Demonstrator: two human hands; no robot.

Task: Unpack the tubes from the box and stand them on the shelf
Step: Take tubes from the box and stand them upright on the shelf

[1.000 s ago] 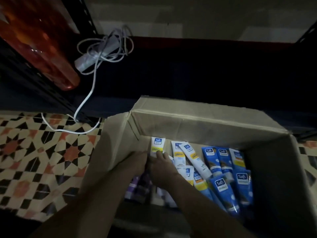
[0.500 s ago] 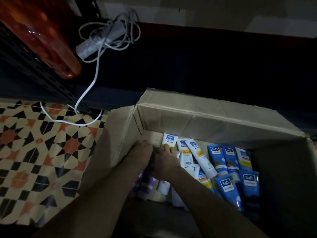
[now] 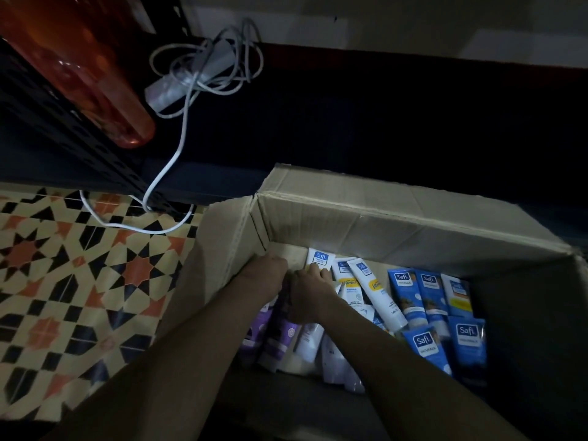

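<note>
We note one orange bottle (image 3: pixel 95 74) at far left, one coiled white cable (image 3: pixel 197 71) beside it and patterned floor (image 3: pixel 63 281) below. One open cardboard box (image 3: pixel 381 224) holds all tubes. Left hand (image 3: pixel 264 275): fingers bent downward in the box's far left corner, grasp not discernible. Two purple tubes (image 3: pixel 280 338) lie below the wrists. Right hand (image 3: pixel 310 292): bent fingers touch the leftmost of three white tubes (image 3: pixel 319 259); grip not discernible. Five blue tubes (image 3: pixel 423 345) lie rightmost.
</note>
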